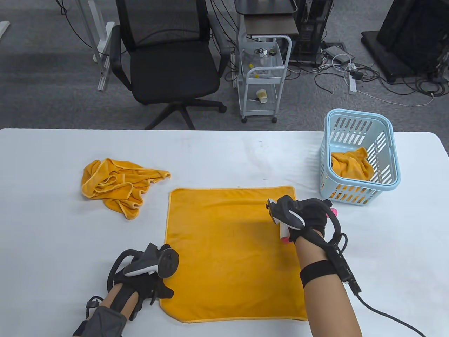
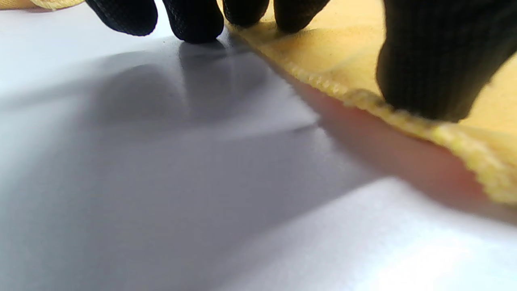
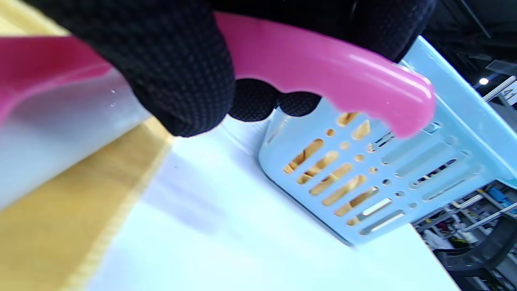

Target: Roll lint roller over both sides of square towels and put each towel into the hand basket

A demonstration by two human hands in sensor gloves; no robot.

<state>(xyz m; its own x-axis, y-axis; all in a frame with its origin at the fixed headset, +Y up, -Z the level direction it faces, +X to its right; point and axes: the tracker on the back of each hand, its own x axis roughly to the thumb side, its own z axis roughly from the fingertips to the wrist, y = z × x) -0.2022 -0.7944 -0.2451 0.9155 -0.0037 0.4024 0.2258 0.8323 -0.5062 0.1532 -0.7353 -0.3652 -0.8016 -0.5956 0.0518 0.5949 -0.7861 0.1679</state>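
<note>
An orange square towel (image 1: 228, 252) lies flat on the white table (image 1: 217, 154). My right hand (image 1: 305, 216) grips the lint roller's pink handle (image 3: 323, 60). The white roll (image 1: 282, 233) lies on the towel's right part, near its far right corner. My left hand (image 1: 159, 281) presses on the towel's near left edge. In the left wrist view the thumb (image 2: 428, 60) sits on the hem and the fingertips (image 2: 194, 20) touch down at the border. A light blue hand basket (image 1: 357, 114) at the right holds one orange towel (image 1: 350, 165). A crumpled orange towel (image 1: 115, 186) lies at the left.
Beyond the table's far edge stand a black office chair (image 1: 165, 63) and a small white cart (image 1: 263, 77), with cables on the floor. The basket (image 3: 383, 169) stands close to the roller hand. Bare tabletop (image 2: 161, 182) lies left of the flat towel.
</note>
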